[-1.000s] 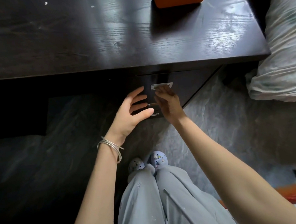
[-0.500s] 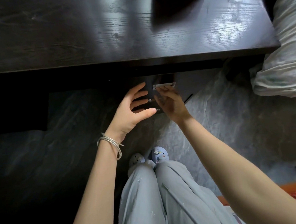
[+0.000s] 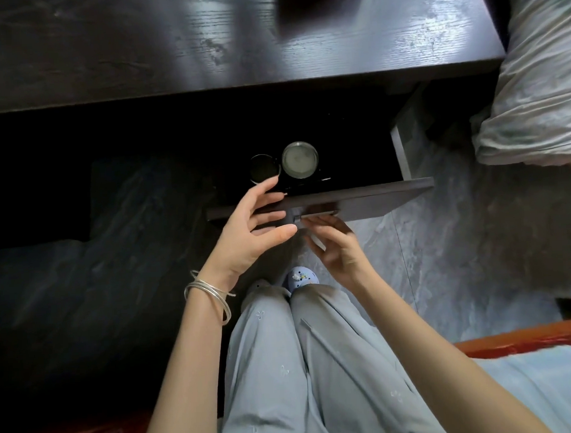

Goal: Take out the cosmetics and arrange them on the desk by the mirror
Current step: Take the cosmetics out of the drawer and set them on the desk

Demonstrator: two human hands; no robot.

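Observation:
The dark drawer (image 3: 382,198) under the desk (image 3: 130,52) stands pulled out. Two round cosmetic jars sit inside at its left: one with a pale lid (image 3: 300,159) and a darker one (image 3: 263,167) beside it. The rest of the drawer's inside is too dark to read. My left hand (image 3: 249,238) hovers open at the drawer front's left end, fingertips just short of the dark jar. My right hand (image 3: 340,251) is palm-up below the metal handle (image 3: 317,214), fingers hooked under it.
Rumpled pale bedding (image 3: 535,87) lies right of the desk. The floor (image 3: 445,257) is grey stone-patterned. My legs in light blue trousers (image 3: 302,364) and slippers (image 3: 300,276) are directly below the drawer. An orange-edged seat (image 3: 515,343) is at the lower right.
The drawer, shut a second ago, has slid out toward me under my right hand's pull, uncovering the two jars. My left hand has stayed open beside it.

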